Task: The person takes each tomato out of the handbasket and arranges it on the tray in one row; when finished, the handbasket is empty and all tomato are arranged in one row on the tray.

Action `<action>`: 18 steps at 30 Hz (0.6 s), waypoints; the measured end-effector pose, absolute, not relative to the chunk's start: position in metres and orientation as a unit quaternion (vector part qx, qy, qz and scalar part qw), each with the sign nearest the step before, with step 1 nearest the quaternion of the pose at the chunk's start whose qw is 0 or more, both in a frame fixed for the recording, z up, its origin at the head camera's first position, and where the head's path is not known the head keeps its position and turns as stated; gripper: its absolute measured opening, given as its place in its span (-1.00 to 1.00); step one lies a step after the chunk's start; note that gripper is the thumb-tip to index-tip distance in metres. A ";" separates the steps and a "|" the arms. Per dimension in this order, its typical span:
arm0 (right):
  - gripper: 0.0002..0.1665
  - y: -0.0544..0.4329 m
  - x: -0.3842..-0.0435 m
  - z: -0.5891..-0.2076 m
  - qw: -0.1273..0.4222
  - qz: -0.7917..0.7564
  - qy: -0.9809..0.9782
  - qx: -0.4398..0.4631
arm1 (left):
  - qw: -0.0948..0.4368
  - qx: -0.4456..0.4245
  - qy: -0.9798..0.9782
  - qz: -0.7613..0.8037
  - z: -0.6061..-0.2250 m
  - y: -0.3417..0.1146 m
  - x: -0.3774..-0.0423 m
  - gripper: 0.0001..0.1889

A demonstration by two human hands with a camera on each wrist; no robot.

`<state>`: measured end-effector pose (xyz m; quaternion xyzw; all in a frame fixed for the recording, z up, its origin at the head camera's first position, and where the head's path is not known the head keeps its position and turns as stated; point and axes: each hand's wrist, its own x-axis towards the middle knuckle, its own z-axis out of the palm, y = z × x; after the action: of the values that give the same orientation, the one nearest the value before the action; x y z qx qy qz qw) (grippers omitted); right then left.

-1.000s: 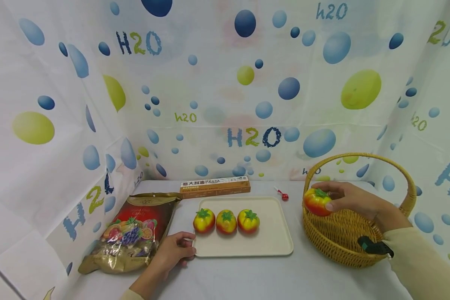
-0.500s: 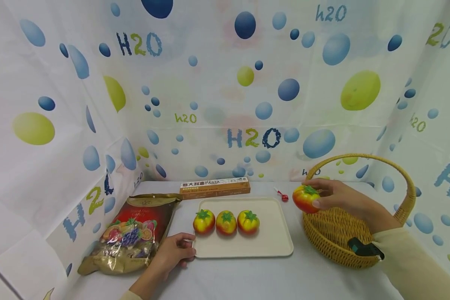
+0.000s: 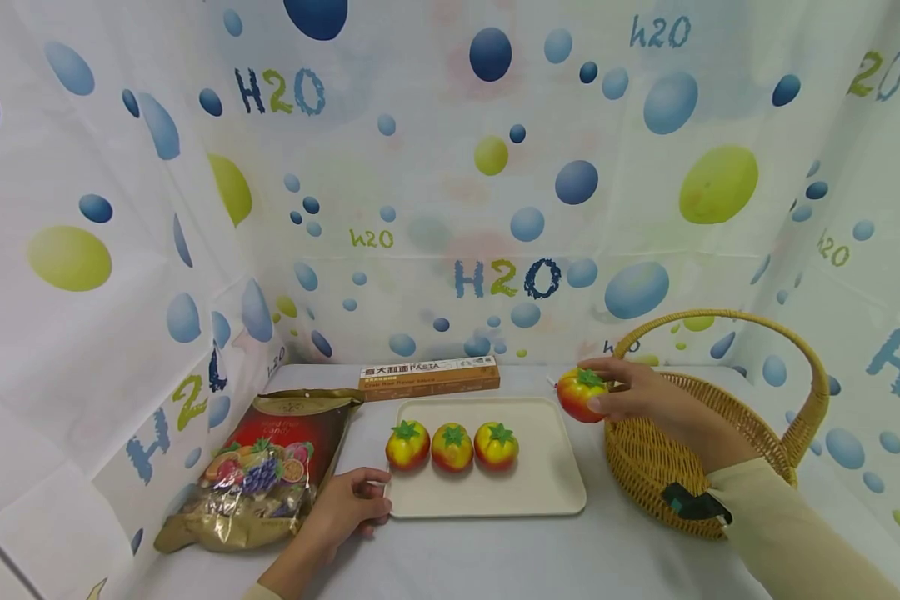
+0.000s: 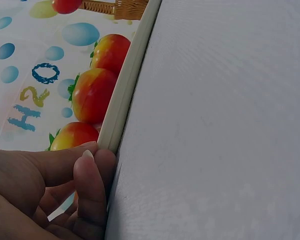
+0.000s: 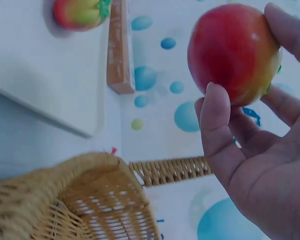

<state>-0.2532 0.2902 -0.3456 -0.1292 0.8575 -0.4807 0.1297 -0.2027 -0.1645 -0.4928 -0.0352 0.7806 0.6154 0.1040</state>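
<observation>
My right hand (image 3: 645, 404) holds a red-and-yellow tomato (image 3: 580, 396) with a green leafy top, raised between the basket and the tray. In the right wrist view, thumb and fingers grip this tomato (image 5: 230, 52) from the sides. Three similar tomatoes (image 3: 452, 447) stand in a row on the left half of a cream rectangular tray (image 3: 543, 492). At the tray's left edge, my left hand (image 3: 347, 508) has its thumb and fingers curled at the rim. The left wrist view has those fingertips pinching the tray's corner (image 4: 110, 135).
A wicker basket (image 3: 645, 479) with a tall handle stands right of the tray, beneath the right forearm. Left lies a candy bag (image 3: 270, 467). Behind the tray is a pasta box (image 3: 430, 379). A red lollipop is mostly hidden behind the held tomato. A patterned sheet forms the backdrop.
My right hand has carried the tomato leftward, from over the basket's left rim toward the tray's right side. The left hand and the three tomatoes on the tray stay put.
</observation>
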 end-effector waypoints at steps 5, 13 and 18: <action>-0.13 0.285 -0.255 -0.350 0.126 -0.498 0.850 -0.117 | 0.102 -0.033 0.780 0.616 -0.491 -0.163 -0.203 -0.56; -0.11 0.268 -0.261 -0.359 0.134 -0.501 0.848 -0.108 | 0.107 -0.038 0.777 0.619 -0.490 -0.163 -0.201 -0.57; -0.09 0.254 -0.263 -0.365 0.140 -0.490 0.855 -0.094 | 0.104 -0.040 0.775 0.622 -0.490 -0.164 -0.200 -0.57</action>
<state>-0.2635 0.2544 -0.3645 -0.0941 0.8551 -0.4902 0.1403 -0.2000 -0.1640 -0.4897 -0.0405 0.7747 0.6224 0.1039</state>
